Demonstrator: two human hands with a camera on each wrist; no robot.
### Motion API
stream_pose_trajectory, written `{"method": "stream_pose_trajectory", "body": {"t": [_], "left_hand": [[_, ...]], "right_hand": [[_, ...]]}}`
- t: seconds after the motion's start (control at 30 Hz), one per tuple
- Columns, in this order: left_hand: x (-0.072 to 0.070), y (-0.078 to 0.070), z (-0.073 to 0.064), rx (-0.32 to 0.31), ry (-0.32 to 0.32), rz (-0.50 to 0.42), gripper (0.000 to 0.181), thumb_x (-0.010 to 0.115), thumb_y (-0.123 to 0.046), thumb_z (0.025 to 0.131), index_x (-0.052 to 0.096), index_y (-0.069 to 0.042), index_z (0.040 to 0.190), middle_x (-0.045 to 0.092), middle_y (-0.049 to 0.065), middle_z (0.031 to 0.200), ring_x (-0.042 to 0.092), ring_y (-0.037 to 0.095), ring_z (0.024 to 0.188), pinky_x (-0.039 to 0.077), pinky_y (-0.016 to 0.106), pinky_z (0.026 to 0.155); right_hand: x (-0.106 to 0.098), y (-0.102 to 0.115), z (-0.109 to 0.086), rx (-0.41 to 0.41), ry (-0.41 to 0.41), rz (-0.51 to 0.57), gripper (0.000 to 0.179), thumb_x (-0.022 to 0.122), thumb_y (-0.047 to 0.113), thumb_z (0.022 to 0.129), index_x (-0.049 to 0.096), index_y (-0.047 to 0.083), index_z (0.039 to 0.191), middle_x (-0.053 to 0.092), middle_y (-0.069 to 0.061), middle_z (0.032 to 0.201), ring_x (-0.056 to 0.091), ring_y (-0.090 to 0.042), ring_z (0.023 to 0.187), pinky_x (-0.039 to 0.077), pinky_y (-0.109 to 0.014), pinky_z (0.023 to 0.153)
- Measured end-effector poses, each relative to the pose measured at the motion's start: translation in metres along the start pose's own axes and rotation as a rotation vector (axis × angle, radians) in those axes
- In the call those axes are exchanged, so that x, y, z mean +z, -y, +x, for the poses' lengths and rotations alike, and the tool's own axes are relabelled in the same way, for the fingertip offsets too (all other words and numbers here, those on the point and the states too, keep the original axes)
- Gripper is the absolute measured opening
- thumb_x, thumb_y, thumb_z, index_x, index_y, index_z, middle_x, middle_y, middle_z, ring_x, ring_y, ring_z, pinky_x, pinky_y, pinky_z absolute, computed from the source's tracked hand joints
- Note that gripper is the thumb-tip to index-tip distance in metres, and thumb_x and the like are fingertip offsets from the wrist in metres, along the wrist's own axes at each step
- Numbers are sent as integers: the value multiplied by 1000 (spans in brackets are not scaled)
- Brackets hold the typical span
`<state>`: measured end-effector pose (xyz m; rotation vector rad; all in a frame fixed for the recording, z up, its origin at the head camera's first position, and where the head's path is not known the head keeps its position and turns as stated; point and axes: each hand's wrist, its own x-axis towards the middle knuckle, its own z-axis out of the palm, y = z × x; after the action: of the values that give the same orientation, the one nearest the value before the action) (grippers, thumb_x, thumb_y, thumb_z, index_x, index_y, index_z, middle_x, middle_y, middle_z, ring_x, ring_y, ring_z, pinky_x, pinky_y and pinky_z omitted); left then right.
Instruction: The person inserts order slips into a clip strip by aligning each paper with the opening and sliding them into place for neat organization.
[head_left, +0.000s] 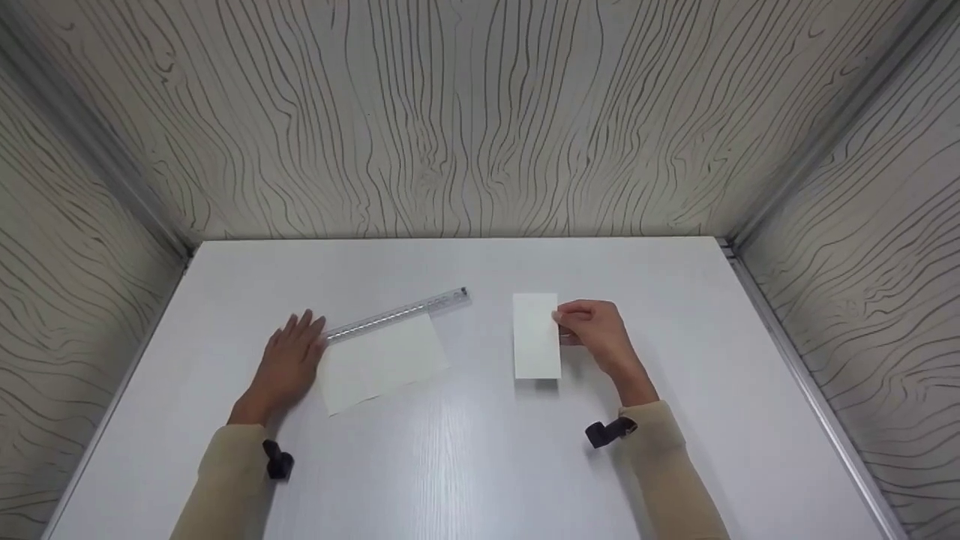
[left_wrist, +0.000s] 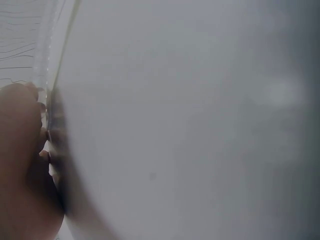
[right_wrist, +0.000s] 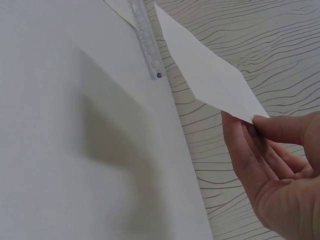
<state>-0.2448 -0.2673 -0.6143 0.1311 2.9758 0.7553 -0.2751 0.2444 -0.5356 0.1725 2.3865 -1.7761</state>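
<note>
My right hand pinches a small white rectangle of paper by its right edge, thumb on top. In the right wrist view the paper is held above the table and casts a shadow on it. My left hand lies flat with fingers extended, its fingertips by the left end of a clear plastic ruler. A larger cream sheet of paper lies beneath the ruler's lower edge, close to that hand. In the left wrist view the hand shows only partly, at the left edge.
The white table ends at a wood-patterned back wall. Similar side panels stand left and right, with metal rails along the corners. A black wrist camera sits on the left sleeve, and another black camera on the right one.
</note>
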Motion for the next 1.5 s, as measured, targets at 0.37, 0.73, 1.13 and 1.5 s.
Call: {"method": "stream_pose_trajectory", "body": {"t": [0.37, 0.73, 1.13, 1.5], "left_hand": [[0, 0, -1, -10, -3, -8, 59, 27, -41, 116, 29, -11, 167, 18, 17, 177, 7, 43, 166, 3, 60, 136], [-1, 0, 1, -14, 15, -4, 60, 27, -43, 116, 28, -12, 167, 16, 16, 177, 6, 42, 166, 2, 60, 136], [3, 2, -2, 6, 10, -3, 59, 27, -41, 116, 28, -11, 167, 17, 17, 177, 8, 43, 165, 4, 61, 136], [-1, 0, 0, 30, -12, -8, 58, 28, -39, 117, 30, -9, 166, 20, 19, 176, 10, 45, 164, 6, 64, 135]], "right_hand": [[6, 0, 11, 25, -9, -10, 31, 72, 16, 100, 71, -4, 125, 79, -19, 115, 76, -13, 88, 68, -26, 78], [14, 1, 24, 73, -14, 18, 31, 72, 13, 100, 71, -3, 126, 78, -20, 118, 78, -14, 91, 68, -28, 82], [29, 1, 31, 101, 0, 26, 30, 72, 14, 100, 72, -2, 125, 78, -17, 115, 78, -15, 88, 68, -27, 80], [44, -4, 44, 115, -21, 53, 30, 73, 13, 98, 73, -4, 123, 77, -18, 116, 77, -14, 89, 68, -32, 85]]}}
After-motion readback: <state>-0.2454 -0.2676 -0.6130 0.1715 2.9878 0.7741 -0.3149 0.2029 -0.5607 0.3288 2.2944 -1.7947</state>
